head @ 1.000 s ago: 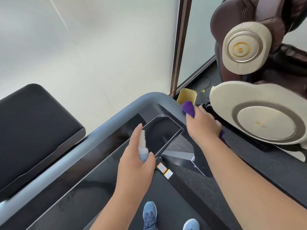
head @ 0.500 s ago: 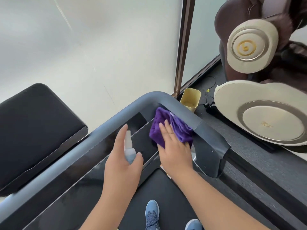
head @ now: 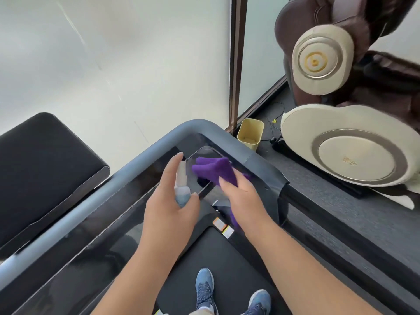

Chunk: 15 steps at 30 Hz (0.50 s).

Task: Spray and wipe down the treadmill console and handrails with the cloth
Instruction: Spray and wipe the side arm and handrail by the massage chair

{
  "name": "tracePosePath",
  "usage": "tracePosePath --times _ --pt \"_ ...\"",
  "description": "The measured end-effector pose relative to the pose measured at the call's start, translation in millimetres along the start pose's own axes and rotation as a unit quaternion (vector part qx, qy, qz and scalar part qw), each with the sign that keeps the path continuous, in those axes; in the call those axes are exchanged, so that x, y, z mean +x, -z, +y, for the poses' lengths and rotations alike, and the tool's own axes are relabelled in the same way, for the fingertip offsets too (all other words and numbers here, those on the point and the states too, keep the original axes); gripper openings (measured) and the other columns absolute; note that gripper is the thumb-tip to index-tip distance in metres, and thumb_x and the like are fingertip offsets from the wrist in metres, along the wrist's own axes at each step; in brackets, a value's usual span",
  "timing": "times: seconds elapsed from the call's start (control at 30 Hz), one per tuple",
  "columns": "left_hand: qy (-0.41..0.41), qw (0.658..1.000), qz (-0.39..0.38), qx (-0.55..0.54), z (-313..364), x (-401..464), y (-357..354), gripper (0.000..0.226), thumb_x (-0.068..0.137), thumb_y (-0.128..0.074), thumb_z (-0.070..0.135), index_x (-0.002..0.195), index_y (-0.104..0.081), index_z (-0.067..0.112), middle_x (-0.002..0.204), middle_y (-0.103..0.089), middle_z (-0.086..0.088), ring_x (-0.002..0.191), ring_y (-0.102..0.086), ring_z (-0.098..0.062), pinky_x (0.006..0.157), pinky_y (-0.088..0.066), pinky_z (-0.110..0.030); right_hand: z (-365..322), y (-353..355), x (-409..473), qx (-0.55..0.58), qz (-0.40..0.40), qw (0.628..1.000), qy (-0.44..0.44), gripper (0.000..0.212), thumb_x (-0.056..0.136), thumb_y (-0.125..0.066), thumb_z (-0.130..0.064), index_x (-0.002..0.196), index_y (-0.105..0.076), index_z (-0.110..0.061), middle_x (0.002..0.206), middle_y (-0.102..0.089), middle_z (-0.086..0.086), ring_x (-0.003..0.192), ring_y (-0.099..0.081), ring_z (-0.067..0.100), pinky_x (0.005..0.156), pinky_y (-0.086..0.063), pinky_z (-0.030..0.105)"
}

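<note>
My left hand (head: 169,209) grips a small pale-blue spray bottle (head: 181,186) upright, with the forefinger lying over its nozzle, above the glossy black treadmill console (head: 95,235). My right hand (head: 244,197) holds a purple cloth (head: 214,170) against the console's small right-hand panel, just inside the grey handrail (head: 127,160). The rail bends at the top corner and runs down the right side (head: 261,165). Part of the cloth hangs hidden under my right palm.
A black padded bench (head: 43,169) stands to the left, beyond the rail. On the floor to the right are a yellow bin (head: 250,133) and a cream and brown massage chair (head: 350,146). A frosted glass wall (head: 113,60) lies ahead. My blue shoes (head: 205,289) stand on the belt.
My right hand has brought the cloth from the right rail's corner inward onto the console's right panel and slid it a little further left. The left hand with the bottle has stayed nearly still.
</note>
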<state>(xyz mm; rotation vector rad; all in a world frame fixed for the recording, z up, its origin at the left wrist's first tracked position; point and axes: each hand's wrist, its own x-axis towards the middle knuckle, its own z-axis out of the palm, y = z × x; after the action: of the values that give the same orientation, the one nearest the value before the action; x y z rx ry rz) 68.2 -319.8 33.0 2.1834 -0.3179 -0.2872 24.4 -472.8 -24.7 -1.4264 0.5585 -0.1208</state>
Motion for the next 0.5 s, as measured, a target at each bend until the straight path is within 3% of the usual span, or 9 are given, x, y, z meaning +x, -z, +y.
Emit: tracePosePath --times 0.07,0.17,0.23,0.33,0.5 --pt "-0.003 0.999 -0.035 0.018 10.6 -3.7 -7.8 0.089 0.092 -0.062 0.012 0.142 -0.024 0.076 0.078 -0.057 0.006 0.064 -0.053 -0.019 0.068 -0.061 -0.046 -5.3 37.2 -29.4 0.118 0.096 0.987 -0.057 0.023 0.099 -0.060 -0.034 0.116 -0.074 -0.037 0.116 -0.078 -0.005 0.115 -0.070 0.023 0.107 -0.050 0.052" --pt "-0.027 0.992 -0.098 0.076 27.4 -3.2 -29.4 0.080 0.092 -0.060 0.015 0.140 -0.028 0.071 0.084 -0.057 0.004 0.071 -0.057 -0.018 0.064 -0.061 -0.052 -13.3 90.5 -64.3 0.252 0.223 0.936 -0.103 0.012 0.100 -0.064 -0.032 0.105 -0.073 -0.025 0.097 -0.082 0.002 0.095 -0.077 0.028 0.097 -0.056 0.050" --pt "-0.030 0.988 -0.123 0.091 38.1 -2.5 -46.1 0.074 0.092 -0.056 0.015 0.140 -0.031 0.065 0.087 -0.057 0.004 0.075 -0.059 -0.019 0.064 -0.062 -0.053 -17.0 120.4 -81.3 0.264 0.248 0.928 -0.084 0.014 0.100 -0.064 -0.031 0.109 -0.073 -0.023 0.101 -0.082 0.001 0.093 -0.078 0.023 0.102 -0.053 0.049" --pt "-0.029 0.984 -0.144 0.103 50.1 -4.5 -66.5 0.073 0.088 -0.051 0.013 0.139 -0.031 0.062 0.086 -0.058 0.000 0.072 -0.058 -0.024 0.063 -0.062 -0.053 -20.1 157.8 -105.7 0.278 0.291 0.915 -0.042 0.026 0.099 -0.065 -0.028 0.123 -0.071 -0.024 0.116 -0.078 -0.001 0.110 -0.074 0.020 0.112 -0.046 0.049" --pt "-0.032 0.989 -0.115 0.083 59.0 -10.3 -84.3 0.065 0.093 -0.050 0.015 0.138 -0.033 0.059 0.081 -0.059 -0.001 0.063 -0.057 -0.022 0.058 -0.062 -0.052 -18.0 191.3 -149.7 0.312 0.323 0.893 -0.044 0.022 0.102 -0.061 -0.026 0.122 -0.070 -0.025 0.114 -0.079 -0.002 0.104 -0.076 0.016 0.104 -0.049 0.045"
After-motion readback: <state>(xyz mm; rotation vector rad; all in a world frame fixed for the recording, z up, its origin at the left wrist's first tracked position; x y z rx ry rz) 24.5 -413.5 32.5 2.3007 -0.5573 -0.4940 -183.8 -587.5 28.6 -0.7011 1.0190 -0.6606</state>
